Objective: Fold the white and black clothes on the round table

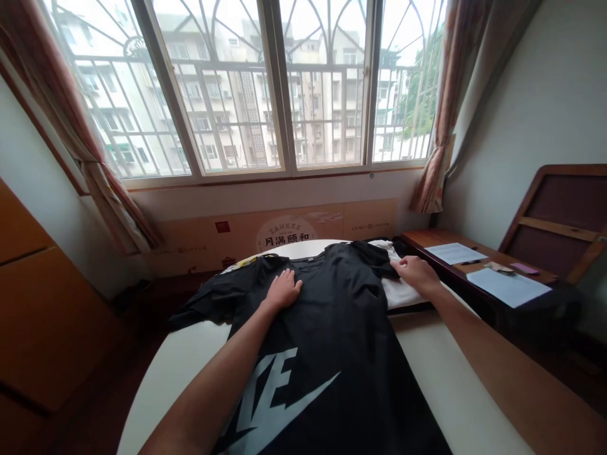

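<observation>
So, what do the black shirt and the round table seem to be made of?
Shirt: soft matte knit, probably cotton or a blend; it creases, and its sleeve hangs limp. Table: hard, smooth, pale top with a slight sheen, perhaps laminate or painted wood; I cannot tell which.

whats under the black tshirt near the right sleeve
A white garment sticks out from under the black t-shirt beside the right hand, and the white table lies below both. How far the garment runs beneath is covered.
</observation>
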{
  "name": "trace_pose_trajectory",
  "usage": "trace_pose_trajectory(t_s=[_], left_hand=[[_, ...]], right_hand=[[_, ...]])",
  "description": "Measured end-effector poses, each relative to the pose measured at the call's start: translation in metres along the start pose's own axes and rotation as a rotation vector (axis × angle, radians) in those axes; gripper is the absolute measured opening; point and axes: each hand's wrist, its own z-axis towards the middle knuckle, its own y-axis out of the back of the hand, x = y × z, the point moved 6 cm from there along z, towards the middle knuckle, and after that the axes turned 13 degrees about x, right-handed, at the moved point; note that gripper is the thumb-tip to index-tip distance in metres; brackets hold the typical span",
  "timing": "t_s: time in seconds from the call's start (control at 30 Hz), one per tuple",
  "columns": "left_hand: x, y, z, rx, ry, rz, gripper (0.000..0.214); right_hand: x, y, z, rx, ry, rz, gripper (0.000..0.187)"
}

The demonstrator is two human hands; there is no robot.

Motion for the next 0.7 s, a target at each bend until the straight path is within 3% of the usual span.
trace_pose_trajectory(t_s=[0.13, 0.3, 0.4, 0.53, 0.7], left_hand=[[0.001, -0.001, -0.002, -0.002, -0.001, -0.010, 0.072], [0.002, -0.001, -0.002, -0.021, -0.016, -0.031, 0.071], [0.003, -0.002, -0.001, -0.033, -0.026, -0.045, 0.068], [0.005, -0.003, 0.000, -0.043, -0.032, -0.054, 0.068], [0.004, -0.003, -0.001, -0.044, -0.037, -0.065, 0.069]], right_hand=[[0.003, -0.019, 0.006, 0.047, 0.018, 0.089, 0.056], [0.003, -0.020, 0.005, -0.010, 0.092, 0.281, 0.024], [-0.003, -0.014, 0.004, -0.081, 0.100, 0.444, 0.018], [-0.015, -0.012, 0.004, -0.116, 0.040, 0.696, 0.032], [-0.012, -0.027, -0.001, 0.076, 0.041, 0.910, 0.052]])
